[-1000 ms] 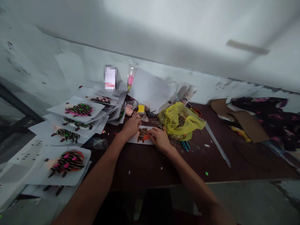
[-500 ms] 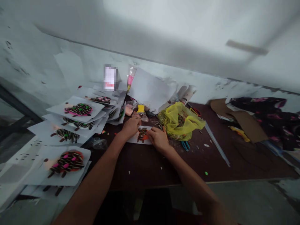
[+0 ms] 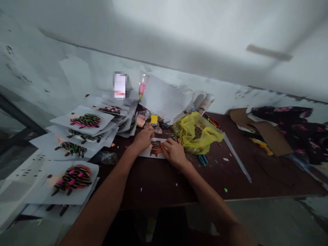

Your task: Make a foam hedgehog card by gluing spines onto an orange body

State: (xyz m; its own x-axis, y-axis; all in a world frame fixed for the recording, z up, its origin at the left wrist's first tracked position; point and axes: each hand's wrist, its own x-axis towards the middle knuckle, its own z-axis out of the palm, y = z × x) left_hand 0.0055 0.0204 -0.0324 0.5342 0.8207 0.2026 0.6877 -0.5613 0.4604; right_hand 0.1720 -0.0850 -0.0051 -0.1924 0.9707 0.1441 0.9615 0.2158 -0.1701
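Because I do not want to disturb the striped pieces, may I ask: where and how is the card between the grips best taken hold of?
Probably by pinching the bare strip along the near edge of the card, coming from the person's side. It looks thin and flat, striped pieces cover its middle, and the left grip and right grip are at its sides.

One head-worn camera gave the view, looking forward and down from above the near edge of the maroon tabletop (image 3: 161,181). It sat close, behind the left forearm (image 3: 106,193) and right forearm (image 3: 207,193), which ran away from the lens, bringing the left hand (image 3: 144,139) and right hand (image 3: 175,152) near mid-frame. The wide field reached from the hedgehog pictures (image 3: 85,120) at left to the floral cloth (image 3: 287,114) at right, with the whitish wall (image 3: 225,92) facing it beyond.
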